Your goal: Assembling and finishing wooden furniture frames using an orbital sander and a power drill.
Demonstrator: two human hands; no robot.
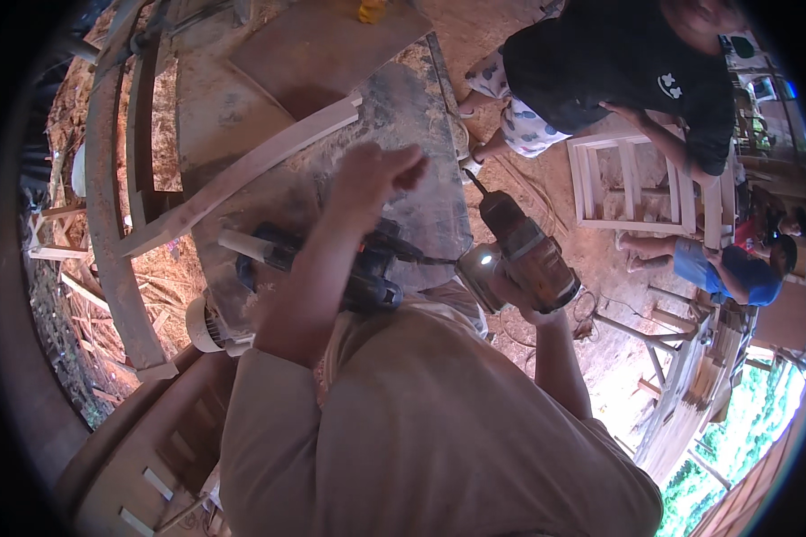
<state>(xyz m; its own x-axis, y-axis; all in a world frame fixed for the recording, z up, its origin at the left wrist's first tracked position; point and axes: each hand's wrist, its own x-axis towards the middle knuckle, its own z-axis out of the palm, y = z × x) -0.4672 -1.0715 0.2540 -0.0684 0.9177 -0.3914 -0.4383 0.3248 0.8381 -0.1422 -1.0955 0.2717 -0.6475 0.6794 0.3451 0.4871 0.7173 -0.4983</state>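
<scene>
My right hand (pixel 519 300) grips a cordless drill (pixel 528 251), held over the table's right edge with its bit pointing up and to the left. A small light shines on the drill near its battery end. My left hand (pixel 376 174) is raised above the dark worktable (pixel 421 116), its fingers curled together and slightly blurred. Whether anything small is in them I cannot make out. Beneath my left forearm lies a black power tool (pixel 372 282), partly hidden by the arm. A long wooden strip (pixel 251 170) lies slantwise over the table, left of my left hand.
A flat brown board (pixel 331 45) with a yellow object (pixel 372 11) lies at the table's far end. A long wooden frame piece (pixel 107 206) stands at the left. Across the table stands a person in a black shirt (pixel 600 63), near a slatted wooden frame (pixel 631 179). Another person (pixel 743 273) is further right.
</scene>
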